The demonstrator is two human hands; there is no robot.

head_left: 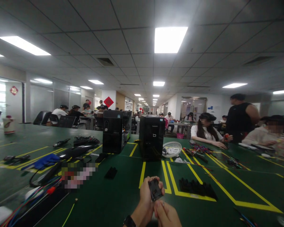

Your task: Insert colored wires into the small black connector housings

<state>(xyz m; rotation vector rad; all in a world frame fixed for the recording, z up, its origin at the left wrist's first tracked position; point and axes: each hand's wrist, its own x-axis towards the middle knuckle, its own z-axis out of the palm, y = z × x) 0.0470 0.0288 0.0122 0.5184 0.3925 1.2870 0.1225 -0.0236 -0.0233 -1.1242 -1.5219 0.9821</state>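
My left hand (145, 198) is raised over the green table (113, 201) near its front edge and grips a small black square part (155, 189), held upright between thumb and fingers. A dark watch sits on that wrist. My right hand (167, 215) comes up from below and touches the lower edge of the same part with its fingertips. A row of similar black parts (196, 188) lies on the table just right of my hands. Another small black piece (111, 172) lies to the left.
Two black computer towers (113, 130) (152, 137) stand mid-table, a white basket (171, 148) beside the right one. Cables and tools (40, 186) crowd the left side. Across the table at right sit seated people (207, 132); one person stands (241, 118). Yellow tape lines mark the table.
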